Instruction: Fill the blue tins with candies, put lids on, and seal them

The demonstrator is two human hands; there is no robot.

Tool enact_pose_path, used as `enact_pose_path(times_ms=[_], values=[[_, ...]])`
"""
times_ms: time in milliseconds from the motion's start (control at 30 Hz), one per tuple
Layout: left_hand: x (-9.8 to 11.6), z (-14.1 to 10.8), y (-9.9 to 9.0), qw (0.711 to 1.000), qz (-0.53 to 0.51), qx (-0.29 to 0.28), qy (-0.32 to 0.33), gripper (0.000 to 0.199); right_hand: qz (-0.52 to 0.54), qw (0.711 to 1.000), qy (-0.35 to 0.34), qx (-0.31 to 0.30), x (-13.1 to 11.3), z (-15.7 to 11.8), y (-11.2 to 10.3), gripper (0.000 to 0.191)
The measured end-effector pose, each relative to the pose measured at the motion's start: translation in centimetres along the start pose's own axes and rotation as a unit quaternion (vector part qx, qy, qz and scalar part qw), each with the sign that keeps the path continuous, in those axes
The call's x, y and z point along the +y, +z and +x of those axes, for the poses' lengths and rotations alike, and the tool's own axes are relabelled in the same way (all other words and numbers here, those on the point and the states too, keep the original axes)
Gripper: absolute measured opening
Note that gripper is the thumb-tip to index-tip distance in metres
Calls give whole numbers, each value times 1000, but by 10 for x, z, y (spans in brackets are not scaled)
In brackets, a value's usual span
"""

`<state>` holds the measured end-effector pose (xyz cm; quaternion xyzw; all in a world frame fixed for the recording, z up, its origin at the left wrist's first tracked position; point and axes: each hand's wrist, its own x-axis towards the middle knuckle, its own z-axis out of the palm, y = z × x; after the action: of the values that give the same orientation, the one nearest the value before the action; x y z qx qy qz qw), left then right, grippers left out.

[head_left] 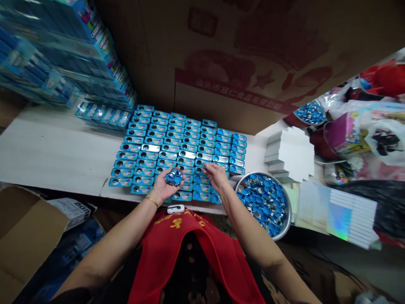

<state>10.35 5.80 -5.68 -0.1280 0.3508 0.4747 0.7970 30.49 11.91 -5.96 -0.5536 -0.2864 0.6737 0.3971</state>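
My left hand (165,183), palm up with its fingers curled, cradles a pile of small round blue and silver lids (174,177). To its right, my right hand (215,174) reaches over the rows with thumb and fingers pinched together at a tin; whatever is between the fingertips is too small to make out. Under both hands stand rows of small blue rectangular tins (146,162), packed side by side. Many tins on the left show a dark round opening, while several on the right (237,161) have a blue disc there.
A metal bowl (288,211) full of the same lids stands by my right forearm. White boxes (292,152) are stacked beyond it. A large cardboard carton (221,101) rises behind the tins. Wrapped blue packs (104,67) are piled back left; an open carton (34,228) sits lower left.
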Motion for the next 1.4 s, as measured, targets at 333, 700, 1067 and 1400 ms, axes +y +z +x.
enact_pose_path(times_ms=[333, 700, 1067, 1400], values=[[-2, -2, -7, 1000, 10, 12, 11, 22, -655, 748, -108, -2, -17, 54, 20, 15], [6, 0, 0, 999, -2, 22, 30, 23, -785, 617, 10, -48, -31, 83, 41, 50], [2, 12, 6, 997, -54, 38, 37, 15, -533, 761, -301, -216, -2, -17, 63, 20], [7, 9, 2, 998, -10, 49, 33, 20, -675, 731, -95, -22, -15, 17, 10, 14]])
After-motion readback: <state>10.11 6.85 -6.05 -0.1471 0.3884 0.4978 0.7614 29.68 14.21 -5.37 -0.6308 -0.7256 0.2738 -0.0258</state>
